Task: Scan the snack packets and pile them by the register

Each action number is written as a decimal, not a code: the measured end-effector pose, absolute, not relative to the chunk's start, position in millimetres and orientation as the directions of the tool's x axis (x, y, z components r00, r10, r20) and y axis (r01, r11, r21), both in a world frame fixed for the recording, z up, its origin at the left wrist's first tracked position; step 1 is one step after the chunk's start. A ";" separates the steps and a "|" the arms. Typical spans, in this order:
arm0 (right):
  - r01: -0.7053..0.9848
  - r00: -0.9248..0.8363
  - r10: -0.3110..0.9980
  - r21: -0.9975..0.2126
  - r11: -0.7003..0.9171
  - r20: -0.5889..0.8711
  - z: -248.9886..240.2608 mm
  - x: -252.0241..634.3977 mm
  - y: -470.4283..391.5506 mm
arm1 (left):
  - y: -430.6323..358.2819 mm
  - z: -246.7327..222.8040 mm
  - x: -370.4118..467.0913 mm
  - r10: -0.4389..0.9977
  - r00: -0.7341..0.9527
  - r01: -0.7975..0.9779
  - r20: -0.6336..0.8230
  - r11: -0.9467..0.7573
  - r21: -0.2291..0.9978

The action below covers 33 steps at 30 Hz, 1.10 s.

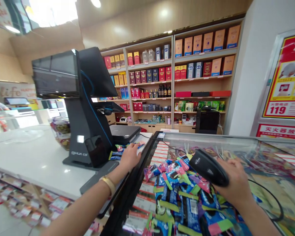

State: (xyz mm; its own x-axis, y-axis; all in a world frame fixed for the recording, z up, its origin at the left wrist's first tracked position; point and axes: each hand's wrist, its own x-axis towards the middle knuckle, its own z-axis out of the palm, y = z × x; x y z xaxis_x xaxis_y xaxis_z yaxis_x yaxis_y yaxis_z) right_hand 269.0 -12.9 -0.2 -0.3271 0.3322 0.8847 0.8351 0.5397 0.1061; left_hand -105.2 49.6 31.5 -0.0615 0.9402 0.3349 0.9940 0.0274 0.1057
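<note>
My right hand (236,185) is wrapped around a black barcode scanner (208,167), held over a heap of small snack packets (189,206) in blue, green and pink wrappers. The heap lies on the glass display counter (238,142). At the left, my left hand (130,156) reaches out flat, with its fingers stretched over a few similar packets (116,153) on the white counter beside the register. A gold bracelet (109,185) circles my left wrist. Whether the left fingertips touch a packet, I cannot make out.
A black point-of-sale terminal (88,131) stands on the white counter (39,164), left of my left hand. Behind it is a jar (61,131). The scanner's cable (277,196) loops at the right. Shelves of boxed goods (151,75) line the back wall.
</note>
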 end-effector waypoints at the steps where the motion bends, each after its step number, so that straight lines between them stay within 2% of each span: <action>1: 0.831 -0.334 0.328 0.112 0.545 0.884 -0.7 268.6 -13.1 | 54.5 34.0 -120.6 0.944 -0.104 0.993 0.314 0.081 0.086; 6: 0.809 -0.370 0.297 0.149 0.568 0.880 -1.5 266.4 -13.9 | 69.4 34.1 -170.9 0.935 -0.305 0.950 0.182 0.311 -0.002; 11: 0.797 -0.389 0.300 0.155 0.584 0.871 -6.6 267.2 -11.9 | 81.6 24.3 -178.0 0.919 -0.384 0.921 0.087 0.387 -0.029; 15: 0.794 -0.390 0.294 0.157 0.587 0.873 -11.1 271.5 -8.5 | 87.4 19.4 -176.9 0.927 -0.371 0.925 0.057 0.374 -0.057; 26: 0.784 -0.421 0.280 0.191 0.590 0.863 -6.1 268.5 -11.9 | 77.2 25.6 -181.9 0.955 -0.267 0.948 0.128 0.284 -0.144; 33: 0.774 -0.406 0.278 0.166 0.612 0.871 -3.3 264.2 -13.3 | 74.4 38.2 -183.0 0.974 -0.172 0.978 0.150 0.186 -0.090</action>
